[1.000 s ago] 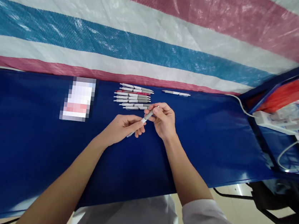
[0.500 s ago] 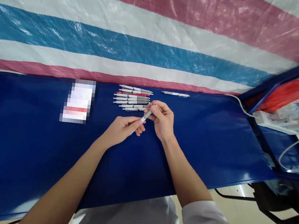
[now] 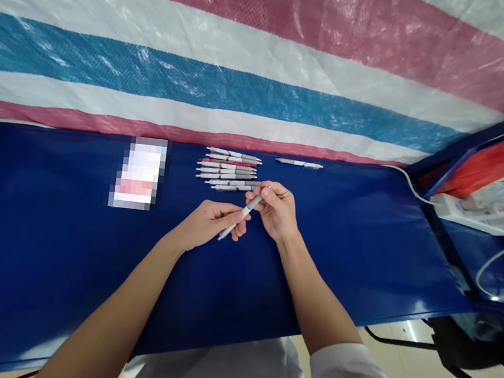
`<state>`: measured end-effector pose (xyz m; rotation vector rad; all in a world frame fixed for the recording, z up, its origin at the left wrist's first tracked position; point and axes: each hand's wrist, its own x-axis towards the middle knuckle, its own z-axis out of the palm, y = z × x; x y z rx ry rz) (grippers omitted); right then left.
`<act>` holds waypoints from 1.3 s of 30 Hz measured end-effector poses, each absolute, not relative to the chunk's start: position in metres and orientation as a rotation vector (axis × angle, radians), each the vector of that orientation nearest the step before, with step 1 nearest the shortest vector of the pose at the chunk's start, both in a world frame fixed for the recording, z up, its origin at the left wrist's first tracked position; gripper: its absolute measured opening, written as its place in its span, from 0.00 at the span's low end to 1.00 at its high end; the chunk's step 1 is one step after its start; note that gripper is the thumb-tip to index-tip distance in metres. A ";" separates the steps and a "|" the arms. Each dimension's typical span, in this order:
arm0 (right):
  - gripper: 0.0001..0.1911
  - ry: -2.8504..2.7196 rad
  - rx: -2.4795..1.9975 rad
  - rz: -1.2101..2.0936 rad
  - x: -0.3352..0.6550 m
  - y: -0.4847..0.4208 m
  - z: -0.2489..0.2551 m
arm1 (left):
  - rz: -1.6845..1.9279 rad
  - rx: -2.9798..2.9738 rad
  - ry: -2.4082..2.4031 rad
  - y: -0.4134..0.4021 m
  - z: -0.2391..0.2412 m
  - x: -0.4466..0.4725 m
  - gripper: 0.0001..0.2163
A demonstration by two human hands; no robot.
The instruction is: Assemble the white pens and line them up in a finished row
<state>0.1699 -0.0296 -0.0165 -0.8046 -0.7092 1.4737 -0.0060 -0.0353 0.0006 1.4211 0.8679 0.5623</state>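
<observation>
Both of my hands hold one white and grey pen (image 3: 244, 213) above the blue table (image 3: 45, 250). My left hand (image 3: 208, 223) pinches its lower white end, fingers closed. My right hand (image 3: 277, 209) grips the upper grey end with the metal tip, fingers closed round it. The pen slants from lower left to upper right. Just beyond my hands lies a neat row of several similar pens (image 3: 229, 170), one of them with red on it. A single pen (image 3: 299, 163) lies apart to the right of that row.
A blurred white and red card (image 3: 139, 172) lies on the table to the left. A striped red, white and blue tarp (image 3: 246, 79) hangs behind. At right a second blue table carries a white power strip (image 3: 468, 209), cables and a red bag (image 3: 486, 167).
The hands and pen have stayed together with small finger shifts. The whole view has slid slightly down and to the right as my head moved.
</observation>
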 end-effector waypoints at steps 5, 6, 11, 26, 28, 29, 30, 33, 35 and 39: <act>0.13 -0.662 -0.814 1.433 0.169 -0.027 -0.016 | 0.677 1.610 1.035 -0.038 -0.001 0.002 0.12; 0.13 -0.654 -0.822 1.422 0.169 -0.027 -0.016 | 0.711 1.623 1.067 -0.038 -0.002 0.004 0.11; 0.14 -0.658 -0.865 1.381 0.167 -0.026 -0.016 | 0.714 1.646 1.069 -0.038 -0.001 0.007 0.13; 0.13 -0.730 -0.853 1.403 0.171 -0.026 -0.016 | 0.778 1.662 1.070 -0.034 -0.009 0.004 0.12; 0.13 -0.727 -0.864 1.386 0.171 -0.026 -0.016 | 0.826 1.726 1.112 -0.035 -0.013 0.005 0.11; 0.13 -0.727 -0.876 1.375 0.170 -0.026 -0.015 | 0.847 1.759 1.129 -0.035 -0.014 0.006 0.11; 0.14 -0.728 -0.890 1.362 0.170 -0.026 -0.015 | 0.868 1.790 1.145 -0.035 -0.016 0.006 0.11; 0.14 -0.735 -0.928 1.322 0.169 -0.027 -0.014 | 0.920 1.861 1.186 -0.035 -0.019 0.007 0.11; 0.14 -0.733 -0.939 1.301 0.168 -0.027 -0.013 | 0.949 1.888 1.204 -0.035 -0.020 0.008 0.10; 0.14 -0.724 -0.940 1.281 0.166 -0.028 -0.013 | 0.997 1.906 1.253 -0.035 -0.020 0.008 0.10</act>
